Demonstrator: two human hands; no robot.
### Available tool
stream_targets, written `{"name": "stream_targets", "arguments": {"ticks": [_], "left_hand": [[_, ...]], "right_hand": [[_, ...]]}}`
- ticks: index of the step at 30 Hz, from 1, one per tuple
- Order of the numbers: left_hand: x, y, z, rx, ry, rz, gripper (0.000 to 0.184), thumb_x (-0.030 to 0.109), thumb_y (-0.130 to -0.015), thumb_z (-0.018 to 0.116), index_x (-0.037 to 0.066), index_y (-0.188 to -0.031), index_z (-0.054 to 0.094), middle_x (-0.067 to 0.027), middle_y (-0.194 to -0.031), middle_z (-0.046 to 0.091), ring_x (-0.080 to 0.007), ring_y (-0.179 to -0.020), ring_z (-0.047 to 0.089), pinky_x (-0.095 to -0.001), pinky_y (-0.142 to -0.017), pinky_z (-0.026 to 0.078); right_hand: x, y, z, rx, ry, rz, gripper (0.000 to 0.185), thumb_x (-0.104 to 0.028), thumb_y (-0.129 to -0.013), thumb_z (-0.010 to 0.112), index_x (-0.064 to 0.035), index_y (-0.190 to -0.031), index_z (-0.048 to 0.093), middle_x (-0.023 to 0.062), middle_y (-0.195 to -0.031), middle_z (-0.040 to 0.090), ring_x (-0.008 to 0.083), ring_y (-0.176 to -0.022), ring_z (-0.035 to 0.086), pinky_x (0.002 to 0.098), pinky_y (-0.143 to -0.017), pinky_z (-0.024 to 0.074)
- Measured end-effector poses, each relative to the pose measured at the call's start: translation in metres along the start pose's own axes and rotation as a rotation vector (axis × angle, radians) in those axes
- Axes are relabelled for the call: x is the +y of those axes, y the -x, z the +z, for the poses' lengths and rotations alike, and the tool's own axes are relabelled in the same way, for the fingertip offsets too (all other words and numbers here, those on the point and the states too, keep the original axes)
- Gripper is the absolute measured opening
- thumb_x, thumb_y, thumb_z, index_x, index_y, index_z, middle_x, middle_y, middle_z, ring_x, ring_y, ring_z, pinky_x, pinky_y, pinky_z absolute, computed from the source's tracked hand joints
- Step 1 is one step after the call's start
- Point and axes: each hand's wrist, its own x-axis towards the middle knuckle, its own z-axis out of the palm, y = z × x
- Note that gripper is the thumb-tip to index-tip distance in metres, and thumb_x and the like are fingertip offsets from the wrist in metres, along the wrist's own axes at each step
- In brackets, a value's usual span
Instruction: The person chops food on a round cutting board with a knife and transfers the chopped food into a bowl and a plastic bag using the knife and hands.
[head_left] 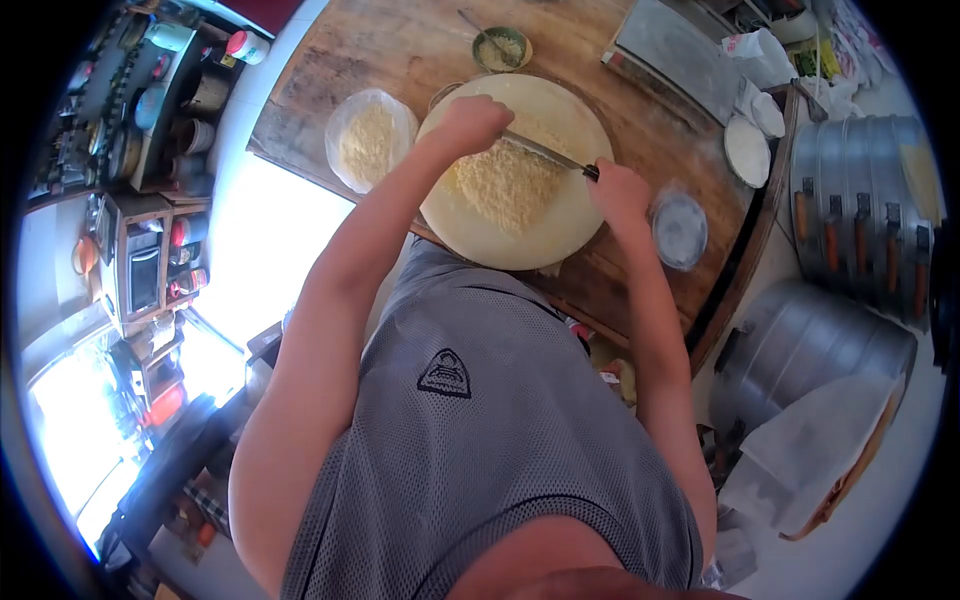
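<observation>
Gripping a knife (543,151) in right hand (622,190) (badge (445,375) illegible).

Glare at left washed out the floor (285,205) and a bright opening (85,420); softer light reached the wooden table (385,55). Wide-angle distortion bowed the margins, and black vignetting filled the corners.

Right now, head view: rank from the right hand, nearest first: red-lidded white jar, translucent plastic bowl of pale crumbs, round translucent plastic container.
From the right hand:
1. Round translucent plastic container: just to its right, on the wooden table.
2. Translucent plastic bowl of pale crumbs: left of the round pale board.
3. Red-lidded white jar: far left, off the table.
</observation>
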Motion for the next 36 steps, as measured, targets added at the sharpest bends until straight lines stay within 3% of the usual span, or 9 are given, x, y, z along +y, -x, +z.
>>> {"name": "stream_targets", "arguments": {"ticks": [3, 5, 12, 14, 17, 20, 27, 29, 36], "left_hand": [[-0.001, -0.004, -0.006, -0.093, -0.006, -0.065, 0.01, 0.018, -0.084, 0.07, 0.011, -0.085, 0.064, -0.0056, -0.089, 0.068, -0.0288, -0.094, 0.065, -0.0458, -0.077, 0.055], [0.003, -0.004, -0.015, 0.037, 0.014, 0.003, 0.01, 0.018, -0.084, 0.07, 0.01, -0.086, 0.064, -0.0063, -0.09, 0.068, -0.0295, -0.094, 0.065, -0.0456, -0.077, 0.055], [-0.003, -0.011, -0.005, -0.041, 0.005, -0.043, 0.01, 0.018, -0.085, 0.069, 0.01, -0.086, 0.063, -0.0067, -0.09, 0.068, -0.0299, -0.095, 0.065, -0.0458, -0.078, 0.054], [-0.001, -0.013, -0.012, 0.066, 0.017, 0.015, 0.011, 0.018, -0.084, 0.07, 0.009, -0.086, 0.064, -0.0071, -0.089, 0.068, -0.0309, -0.093, 0.065, -0.0463, -0.077, 0.054], [-0.011, -0.022, 0.003, -0.062, 0.009, -0.045, 0.012, 0.02, -0.084, 0.071, 0.009, -0.087, 0.064, -0.0086, -0.089, 0.068, -0.0327, -0.091, 0.066, -0.0475, -0.076, 0.054], [0.0, -0.023, -0.018, 0.016, 0.029, -0.008, 0.013, 0.02, -0.084, 0.071, 0.009, -0.088, 0.065, -0.01, -0.089, 0.068, -0.0339, -0.09, 0.066, -0.0486, -0.074, 0.054], [-0.003, -0.032, -0.005, -0.022, 0.026, -0.007, 0.013, 0.02, -0.084, 0.071, 0.009, -0.087, 0.064, -0.0106, -0.089, 0.067, -0.034, -0.091, 0.066, -0.0495, -0.074, 0.054], [-0.004, -0.04, -0.009, 0.076, 0.015, 0.051, 0.013, 0.019, -0.085, 0.071, 0.009, -0.087, 0.063, -0.0098, -0.091, 0.067, -0.0337, -0.094, 0.065, -0.0493, -0.074, 0.054], [-0.006, -0.045, -0.017, -0.006, 0.034, 0.054, 0.014, 0.019, -0.084, 0.072, 0.01, -0.086, 0.062, -0.0081, -0.088, 0.066, -0.033, -0.094, 0.065, -0.048, -0.074, 0.054]], "right_hand": [[0.004, -0.001, -0.008, 0.003, -0.02, 0.021, 0.021, -0.03, -0.09, 0.062, -0.0104, -0.097, 0.067, 0.0155, -0.09, 0.073, 0.0376, -0.088, 0.071, 0.0519, -0.072, 0.0553], [0.004, 0.001, -0.018, 0.044, -0.028, 0.007, 0.02, -0.029, -0.09, 0.063, -0.0105, -0.097, 0.067, 0.0154, -0.089, 0.073, 0.0376, -0.087, 0.071, 0.0517, -0.072, 0.0553], [0.014, -0.011, -0.013, 0.066, -0.026, -0.027, 0.018, -0.027, -0.089, 0.063, -0.0102, -0.094, 0.067, 0.015, -0.088, 0.073, 0.0369, -0.086, 0.071, 0.0511, -0.071, 0.0559], [0.013, -0.02, -0.009, 0.053, -0.018, -0.027, 0.018, -0.027, -0.089, 0.063, -0.0099, -0.094, 0.067, 0.0151, -0.088, 0.073, 0.0368, -0.086, 0.071, 0.0509, -0.072, 0.0561], [0.019, -0.021, 0.0, 0.046, -0.013, -0.029, 0.019, -0.027, -0.09, 0.062, -0.0094, -0.094, 0.067, 0.015, -0.089, 0.073, 0.037, -0.087, 0.071, 0.0506, -0.072, 0.0565], [0.017, -0.02, -0.016, 0.055, -0.012, -0.018, 0.02, -0.028, -0.091, 0.061, -0.0092, -0.094, 0.066, 0.0146, -0.09, 0.073, 0.0372, -0.088, 0.071, 0.0504, -0.073, 0.0565], [0.023, -0.025, -0.022, 0.085, -0.015, 0.01, 0.02, -0.03, -0.09, 0.062, -0.0105, -0.094, 0.066, 0.0149, -0.089, 0.073, 0.0379, -0.086, 0.071, 0.0516, -0.072, 0.0562], [0.026, -0.029, -0.019, 0.105, -0.029, 0.002, 0.02, -0.03, -0.09, 0.062, -0.0106, -0.094, 0.066, 0.0152, -0.088, 0.072, 0.038, -0.085, 0.071, 0.0517, -0.071, 0.0561], [0.022, -0.016, -0.025, 0.154, -0.025, 0.0, 0.023, -0.033, -0.091, 0.063, -0.0101, -0.092, 0.065, 0.0158, -0.084, 0.071, 0.0375, -0.082, 0.071, 0.0513, -0.07, 0.0556]]}}
